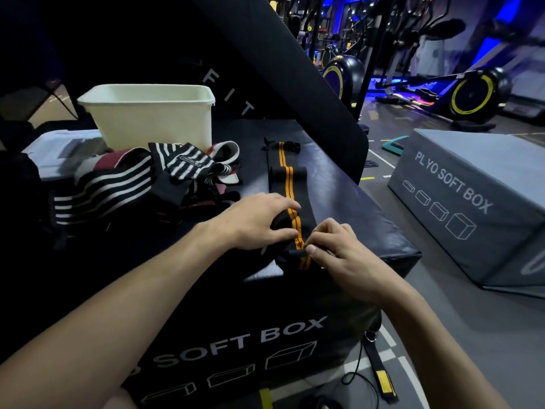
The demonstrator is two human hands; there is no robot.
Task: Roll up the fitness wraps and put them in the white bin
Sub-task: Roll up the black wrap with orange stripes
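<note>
A black fitness wrap with two orange stripes [287,178] lies stretched along the top of a black soft box [339,184], running away from me. My left hand [259,221] presses on its near part. My right hand [334,249] pinches the wrap's near end at the box's front edge. A pile of several black, white and maroon striped wraps [132,178] sits to the left. The white bin [150,116] stands behind that pile and looks empty from here.
A tall black padded panel [295,69] leans over the back of the box. A grey soft box [472,202] rests on the floor to the right. Exercise bikes [472,95] stand farther back. A strap with a yellow tag [380,376] lies on the floor.
</note>
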